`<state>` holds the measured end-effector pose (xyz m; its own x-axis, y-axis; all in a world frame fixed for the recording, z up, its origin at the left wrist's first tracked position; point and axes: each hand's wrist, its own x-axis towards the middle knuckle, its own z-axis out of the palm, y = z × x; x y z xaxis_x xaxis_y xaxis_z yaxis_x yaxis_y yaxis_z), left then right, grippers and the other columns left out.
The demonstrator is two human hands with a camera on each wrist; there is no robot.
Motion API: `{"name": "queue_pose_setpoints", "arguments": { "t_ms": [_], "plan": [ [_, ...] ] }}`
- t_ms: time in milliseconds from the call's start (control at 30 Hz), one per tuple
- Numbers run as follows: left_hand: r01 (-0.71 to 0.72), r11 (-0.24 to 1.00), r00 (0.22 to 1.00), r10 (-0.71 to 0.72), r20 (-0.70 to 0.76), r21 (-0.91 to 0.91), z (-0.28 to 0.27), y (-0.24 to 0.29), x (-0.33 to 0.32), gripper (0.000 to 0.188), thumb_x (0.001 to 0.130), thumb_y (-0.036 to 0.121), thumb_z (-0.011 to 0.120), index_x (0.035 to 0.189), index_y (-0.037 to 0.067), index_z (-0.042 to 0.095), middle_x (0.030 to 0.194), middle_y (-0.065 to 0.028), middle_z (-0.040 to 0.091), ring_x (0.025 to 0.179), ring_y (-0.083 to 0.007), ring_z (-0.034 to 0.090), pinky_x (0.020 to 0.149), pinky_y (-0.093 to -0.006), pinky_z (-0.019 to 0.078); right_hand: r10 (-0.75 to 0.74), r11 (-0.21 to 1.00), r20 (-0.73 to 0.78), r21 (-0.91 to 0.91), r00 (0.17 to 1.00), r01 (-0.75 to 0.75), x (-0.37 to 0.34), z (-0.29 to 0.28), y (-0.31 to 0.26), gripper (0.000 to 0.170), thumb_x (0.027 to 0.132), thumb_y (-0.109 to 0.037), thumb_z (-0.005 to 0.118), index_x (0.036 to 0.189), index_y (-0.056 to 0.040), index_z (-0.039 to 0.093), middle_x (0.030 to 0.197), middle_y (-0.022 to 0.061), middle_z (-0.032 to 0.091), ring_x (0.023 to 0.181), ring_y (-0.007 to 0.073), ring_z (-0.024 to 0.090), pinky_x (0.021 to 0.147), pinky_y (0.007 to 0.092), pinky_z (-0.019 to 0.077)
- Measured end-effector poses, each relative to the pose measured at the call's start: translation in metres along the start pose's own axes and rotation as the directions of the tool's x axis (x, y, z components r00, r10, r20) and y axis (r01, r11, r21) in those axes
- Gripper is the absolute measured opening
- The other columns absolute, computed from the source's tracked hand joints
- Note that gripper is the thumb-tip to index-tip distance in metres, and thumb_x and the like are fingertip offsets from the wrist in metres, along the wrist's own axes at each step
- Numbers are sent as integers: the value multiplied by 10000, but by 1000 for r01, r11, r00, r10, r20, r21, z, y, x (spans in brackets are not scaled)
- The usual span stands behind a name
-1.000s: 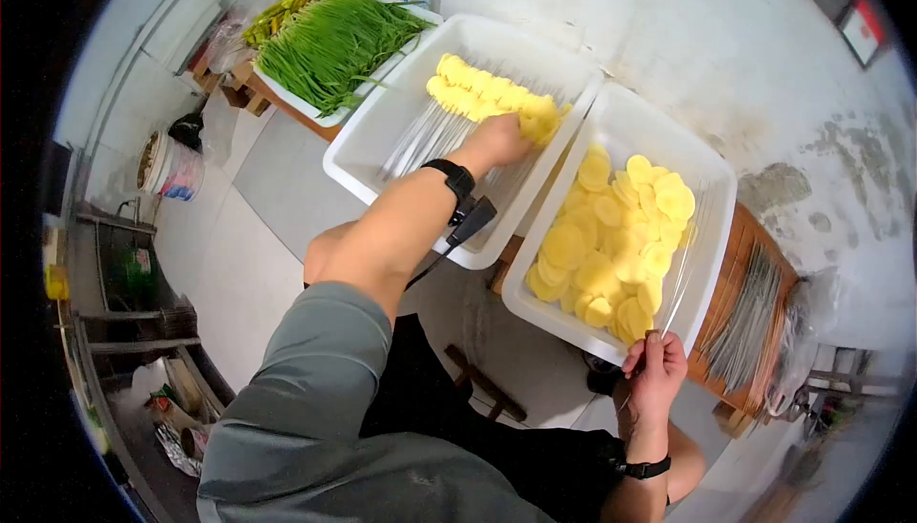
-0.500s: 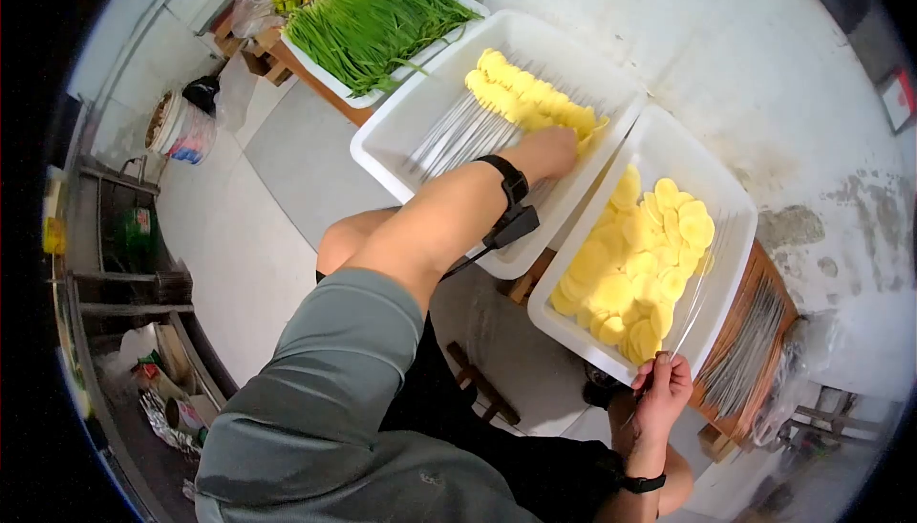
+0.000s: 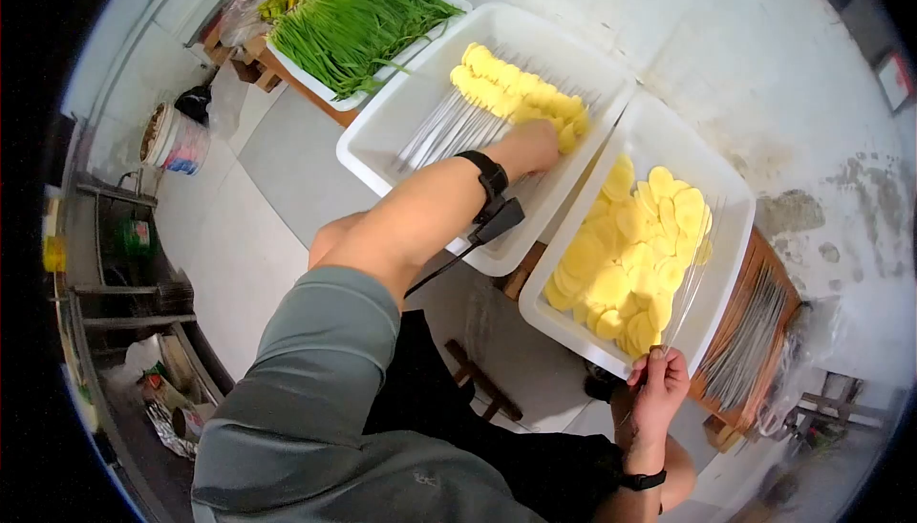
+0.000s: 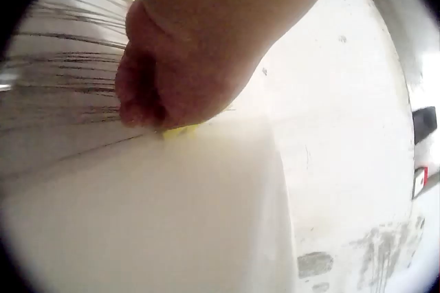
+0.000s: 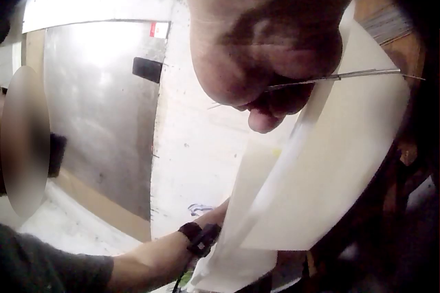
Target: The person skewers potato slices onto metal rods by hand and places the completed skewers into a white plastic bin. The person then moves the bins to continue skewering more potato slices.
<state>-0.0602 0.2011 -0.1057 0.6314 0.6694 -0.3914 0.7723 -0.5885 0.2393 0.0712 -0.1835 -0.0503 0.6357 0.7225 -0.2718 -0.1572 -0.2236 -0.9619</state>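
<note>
My left hand reaches into the left white tub, at the right end of a row of skewered yellow potato slices. In the left wrist view its fingers curl round a thin skewer, with a bit of yellow slice showing beneath; the palm hides the rest of the grip. My right hand, at the near corner of the right white tub, pinches several thin skewers that point away over the tub. Loose potato slices are heaped beside them.
A tray of green stalks stands at the back left. Bare skewers lie on the wooden board at right. A bucket and a dark rack are on the left. A wall rises behind the tubs.
The head view has shifted, moving the tubs rightward in the picture. My left hand stays at the right end of the skewered row. My right hand keeps its pinch on the skewers.
</note>
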Motion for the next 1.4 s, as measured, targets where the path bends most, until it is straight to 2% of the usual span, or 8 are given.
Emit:
{"name": "queue_pose_setpoints", "arguments": {
  "t_ms": [133, 200, 233, 300, 500, 867, 967, 1400],
  "plan": [
    [8, 998, 977, -23, -212, -69, -4, 13, -13, 377, 845, 185, 561, 1151, -34, 568, 1040, -182, 650, 932, -330, 646, 807, -435, 499, -10, 1000, 23, -4, 1000, 10, 0, -3, 1, 113, 964, -110, 513, 889, -27, 506, 702, 64, 566, 526, 107, 493, 490, 218, 428],
    [-210, 837, 691, 493, -529, 505, 9, 3, 2, 544, 881, 216, 535, 1348, -16, 379, 1385, -193, 419, 1250, -353, 445, 1008, -451, 378, -7, 1000, 23, 0, 1000, 7, 0, -3, 1, 113, 963, -109, 516, 885, -28, 504, 702, 65, 567, 530, 110, 496, 492, 218, 429],
    [-212, 836, 691, 495, -527, 506, 12, -1, 8, 544, 881, 216, 535, 1348, -16, 379, 1385, -193, 419, 1250, -353, 445, 1008, -451, 378, -4, 1000, 27, 2, 1000, 4, -1, -3, 1, 114, 962, -108, 518, 881, -30, 502, 702, 65, 567, 534, 112, 498, 493, 219, 429],
    [-242, 776, 811, 491, -318, 582, 14, -7, 22, 580, 908, 249, 509, 1390, -20, 331, 1504, -169, 226, 1380, -362, 231, 1102, -459, 246, -2, 999, 19, 41, 1000, 1, -1, -2, 5, 112, 961, -104, 519, 878, -31, 500, 702, 65, 568, 538, 113, 501, 495, 221, 430],
    [-187, 947, 907, 268, -325, 260, 15, -25, 25, 716, 911, 341, 513, 1437, -45, 217, 1528, -182, 168, 1410, -345, 161, 1140, -453, 170, 22, 997, 0, 80, 1000, -22, -1, -1, 3, 111, 960, -89, 514, 868, -28, 498, 703, 70, 572, 540, 114, 502, 498, 230, 431],
    [-164, 944, 872, 274, -405, 287, 16, -15, 29, 747, 879, 422, 510, 1412, -48, 278, 1504, -190, 221, 1387, -367, 197, 1134, -445, 186, 9, 1000, 19, 2, 1000, -9, -2, 0, -4, 110, 959, -79, 505, 861, -28, 497, 684, 69, 570, 524, 109, 493, 491, 225, 416],
    [-152, 882, 867, 336, -369, 446, 13, -14, 30, 752, 866, 427, 524, 1405, -43, 293, 1502, -189, 227, 1388, -365, 204, 1134, -441, 192, 35, 999, 1, 26, 999, -35, -2, 0, 3, 106, 959, -76, 501, 864, -30, 490, 682, 68, 568, 521, 108, 492, 492, 224, 416],
    [-336, 911, 857, 401, -325, 239, 8, -49, 37, 836, 840, 428, 580, 1459, 13, 201, 1530, -161, 197, 1416, -325, 173, 1152, -448, 150, 6, 1000, -8, 16, 1000, -6, 0, 2, -3, 94, 968, -95, 490, 894, -36, 489, 695, 66, 561, 529, 105, 488, 483, 216, 414]
  ]
}}
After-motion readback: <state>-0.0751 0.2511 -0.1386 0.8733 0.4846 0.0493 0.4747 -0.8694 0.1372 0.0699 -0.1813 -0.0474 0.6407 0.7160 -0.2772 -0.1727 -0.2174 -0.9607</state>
